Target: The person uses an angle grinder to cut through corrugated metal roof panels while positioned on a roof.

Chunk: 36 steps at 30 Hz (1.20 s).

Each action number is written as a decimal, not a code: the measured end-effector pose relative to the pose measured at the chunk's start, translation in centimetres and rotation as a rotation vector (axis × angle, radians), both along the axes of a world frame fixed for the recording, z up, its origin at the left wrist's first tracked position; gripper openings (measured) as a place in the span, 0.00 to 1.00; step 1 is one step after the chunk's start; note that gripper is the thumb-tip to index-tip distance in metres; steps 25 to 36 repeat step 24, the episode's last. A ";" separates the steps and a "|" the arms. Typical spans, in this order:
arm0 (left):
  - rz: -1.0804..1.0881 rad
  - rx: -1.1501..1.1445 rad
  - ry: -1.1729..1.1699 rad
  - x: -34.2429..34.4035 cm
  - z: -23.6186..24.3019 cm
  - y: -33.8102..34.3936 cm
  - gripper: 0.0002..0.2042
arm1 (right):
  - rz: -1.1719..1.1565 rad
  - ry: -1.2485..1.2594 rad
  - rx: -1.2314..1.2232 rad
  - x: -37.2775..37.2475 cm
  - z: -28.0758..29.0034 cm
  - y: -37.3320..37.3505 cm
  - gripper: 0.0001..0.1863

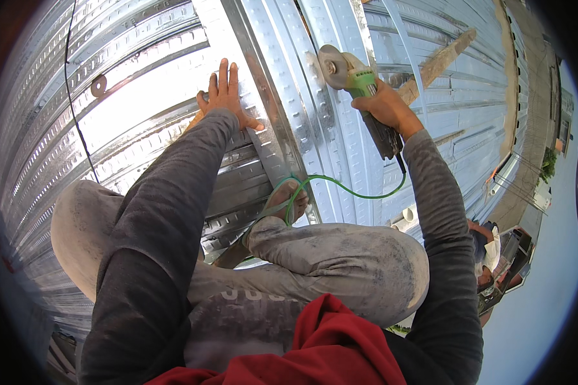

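Note:
Wrapped round the body of a green and black angle grinder (364, 86) is my right hand (390, 107). The grinder's round cutting disc (332, 67) is at or just over the ribbed metal decking sheet (302, 83); whether it touches I cannot tell. My left hand (223, 101) lies with fingers spread on a shiny flat metal strip (258, 70), holding nothing. From the grinder's rear end a green cord (353, 191) loops back to my foot (288, 204), which rests on the metal beside the strip.
A wooden plank (446, 59) lies across the decking on the right. On the left are a loose disc (99, 85) and a black cable (77, 122). Below the deck's right edge, another person (488, 250) appears near a vehicle (514, 263).

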<state>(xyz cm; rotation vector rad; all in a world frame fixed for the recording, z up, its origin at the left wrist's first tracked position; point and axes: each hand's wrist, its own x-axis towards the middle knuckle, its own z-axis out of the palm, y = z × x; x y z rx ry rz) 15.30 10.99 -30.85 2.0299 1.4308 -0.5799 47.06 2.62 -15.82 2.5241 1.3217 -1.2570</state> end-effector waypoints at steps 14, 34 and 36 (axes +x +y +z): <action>-0.004 -0.024 0.018 0.1 0.4 0.2 0.87 | -0.040 0.069 0.056 0.4 -0.4 -1.8 0.33; -0.017 -0.038 0.001 0.0 1.0 0.3 0.85 | 0.021 0.001 0.019 0.1 0.4 -2.2 0.36; -0.017 -0.038 0.001 0.0 1.0 0.3 0.85 | 0.021 0.001 0.019 0.1 0.4 -2.2 0.36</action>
